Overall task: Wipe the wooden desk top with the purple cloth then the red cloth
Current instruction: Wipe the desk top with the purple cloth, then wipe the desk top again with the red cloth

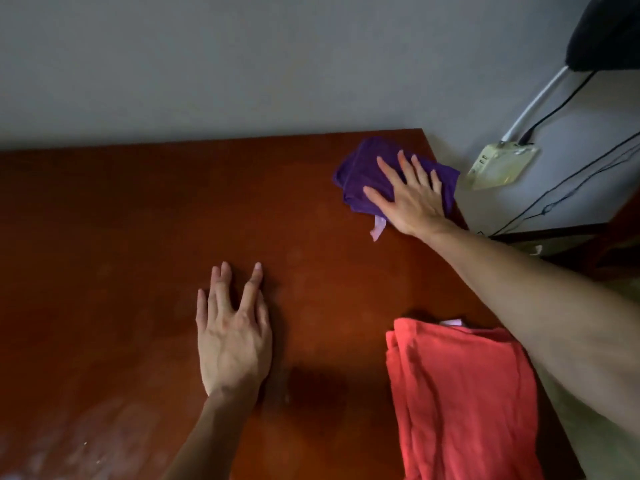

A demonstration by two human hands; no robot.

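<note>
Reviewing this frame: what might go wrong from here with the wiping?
1. The purple cloth sits at the desk top's far right corner and overhangs its edge under the flat right hand; a stroke outward might push it off.
2. The red cloth lies under the right forearm near the right edge; a pull-back could drag it.
3. The left hand rests on unwiped wood, so that patch may be skipped.

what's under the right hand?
The purple cloth, pressed flat on the desk by the right hand near the far right corner. The desk surface beneath the cloth is covered.
</note>
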